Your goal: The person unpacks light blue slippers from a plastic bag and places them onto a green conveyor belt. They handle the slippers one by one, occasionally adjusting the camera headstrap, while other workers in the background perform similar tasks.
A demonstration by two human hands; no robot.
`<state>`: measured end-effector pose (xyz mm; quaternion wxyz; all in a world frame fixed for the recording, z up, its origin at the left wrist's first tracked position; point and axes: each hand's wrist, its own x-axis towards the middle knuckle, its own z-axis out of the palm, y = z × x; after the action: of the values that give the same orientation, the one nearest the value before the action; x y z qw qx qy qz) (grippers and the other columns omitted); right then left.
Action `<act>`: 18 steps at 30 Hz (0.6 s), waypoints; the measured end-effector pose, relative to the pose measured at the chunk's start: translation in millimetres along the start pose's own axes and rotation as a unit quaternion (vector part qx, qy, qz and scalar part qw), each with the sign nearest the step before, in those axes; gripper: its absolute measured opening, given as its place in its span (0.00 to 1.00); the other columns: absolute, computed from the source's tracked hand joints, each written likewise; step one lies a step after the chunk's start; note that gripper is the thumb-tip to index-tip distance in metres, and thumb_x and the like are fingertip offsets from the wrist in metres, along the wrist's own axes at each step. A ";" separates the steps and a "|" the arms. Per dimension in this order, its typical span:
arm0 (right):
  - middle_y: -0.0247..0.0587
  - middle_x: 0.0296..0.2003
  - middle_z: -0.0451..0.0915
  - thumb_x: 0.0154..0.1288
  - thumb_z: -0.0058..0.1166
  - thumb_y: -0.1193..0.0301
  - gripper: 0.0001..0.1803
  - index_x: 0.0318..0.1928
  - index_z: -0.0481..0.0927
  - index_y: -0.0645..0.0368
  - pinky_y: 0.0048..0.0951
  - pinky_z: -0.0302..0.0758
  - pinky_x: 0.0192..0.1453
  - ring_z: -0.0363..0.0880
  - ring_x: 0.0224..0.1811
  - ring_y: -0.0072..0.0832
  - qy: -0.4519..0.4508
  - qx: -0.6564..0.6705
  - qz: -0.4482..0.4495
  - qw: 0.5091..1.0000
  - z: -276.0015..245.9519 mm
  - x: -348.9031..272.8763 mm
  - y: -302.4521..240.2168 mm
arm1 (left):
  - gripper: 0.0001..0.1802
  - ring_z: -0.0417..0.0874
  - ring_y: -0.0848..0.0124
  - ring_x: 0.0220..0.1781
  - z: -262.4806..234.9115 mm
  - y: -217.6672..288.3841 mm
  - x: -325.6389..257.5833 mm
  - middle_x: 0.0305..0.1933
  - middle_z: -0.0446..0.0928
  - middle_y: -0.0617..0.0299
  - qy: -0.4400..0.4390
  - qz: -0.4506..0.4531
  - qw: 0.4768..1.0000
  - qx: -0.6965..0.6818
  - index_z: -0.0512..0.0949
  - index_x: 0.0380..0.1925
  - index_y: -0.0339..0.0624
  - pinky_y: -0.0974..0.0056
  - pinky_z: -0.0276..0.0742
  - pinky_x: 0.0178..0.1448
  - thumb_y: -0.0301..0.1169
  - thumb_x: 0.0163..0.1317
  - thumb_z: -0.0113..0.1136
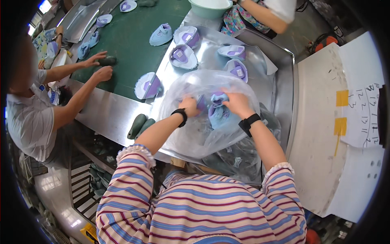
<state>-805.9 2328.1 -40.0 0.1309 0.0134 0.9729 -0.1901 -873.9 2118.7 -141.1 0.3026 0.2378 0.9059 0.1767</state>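
A large clear plastic bag (pixel 178 136) lies open-mouthed on the metal tabletop, with blue and purple shoe uppers in it. My right hand (pixel 239 103) reaches into the bag and pinches a light blue shoe upper (pixel 219 98) by its edge. Just below that one rests another blue upper (pixel 218 117). My left hand (pixel 189 106), also in the bag, has its fingers closed on a purple-lined shoe upper (pixel 201 103); the plastic partly veils the fingertips.
Several loose uppers surround the bag, including one (pixel 148 86) at its left and one (pixel 183 57) beyond it. Dark green shoe lasts (pixel 137 125) lie by my left forearm. A co-worker's hands (pixel 101 67) handle a last on the green belt (pixel 126 44). A metal rim (pixel 293 101) borders the right.
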 end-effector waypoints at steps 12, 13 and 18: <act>0.45 0.60 0.58 0.53 0.57 0.47 0.48 0.66 0.47 0.53 0.42 0.66 0.55 0.61 0.59 0.40 -0.120 0.698 0.014 0.705 10.0 -26.8 -92.7 | 0.40 0.66 0.60 0.60 -84.4 -24.2 -176.6 0.59 0.64 0.54 -0.121 0.213 0.484 -0.840 0.57 0.60 0.38 0.55 0.58 0.65 0.36 0.47 0.61; 0.43 0.59 0.59 0.53 0.57 0.48 0.48 0.66 0.46 0.53 0.42 0.66 0.55 0.61 0.59 0.39 -0.130 0.733 0.013 0.668 7.3 -27.1 -92.9 | 0.39 0.65 0.59 0.61 -78.4 -24.7 -179.5 0.59 0.64 0.54 -0.110 0.212 0.453 -0.859 0.58 0.59 0.38 0.55 0.57 0.65 0.34 0.45 0.60; 0.36 0.56 0.63 0.52 0.61 0.59 0.44 0.65 0.50 0.51 0.37 0.70 0.52 0.64 0.57 0.31 -0.110 0.733 -0.018 0.671 8.7 -30.8 -107.4 | 0.40 0.65 0.60 0.61 -58.9 -28.1 -184.5 0.60 0.64 0.55 -0.064 0.222 0.493 -0.839 0.59 0.59 0.38 0.56 0.56 0.66 0.33 0.43 0.61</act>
<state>-782.1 2226.0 -0.5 0.1813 0.0667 0.4994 -0.8446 -790.4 1985.9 -24.0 0.3672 0.0759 0.2260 0.8991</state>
